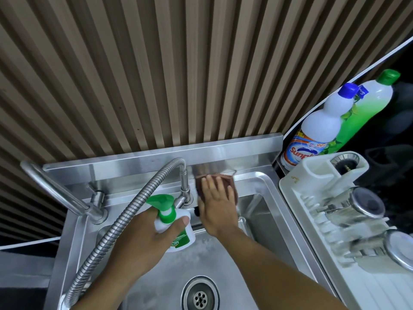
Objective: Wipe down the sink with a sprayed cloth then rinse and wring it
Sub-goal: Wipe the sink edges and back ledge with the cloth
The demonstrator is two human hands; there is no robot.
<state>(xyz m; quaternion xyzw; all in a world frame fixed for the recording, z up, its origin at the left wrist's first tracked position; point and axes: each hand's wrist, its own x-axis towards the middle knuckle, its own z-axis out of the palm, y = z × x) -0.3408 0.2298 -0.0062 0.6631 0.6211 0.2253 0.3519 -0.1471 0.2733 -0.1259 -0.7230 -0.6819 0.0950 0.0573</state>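
A steel sink fills the lower middle of the head view, its drain at the bottom. On the sink's back ledge lies a brown cloth. My right hand presses flat on it with straight fingers. My left hand grips a white spray bottle with a green trigger head, held over the basin just left of the cloth.
A flexible metal hose faucet arches over the basin's left side, beside a straight tap. Two detergent bottles stand at the back right. A white dish rack with glass jars sits right of the sink. A slatted wall rises behind.
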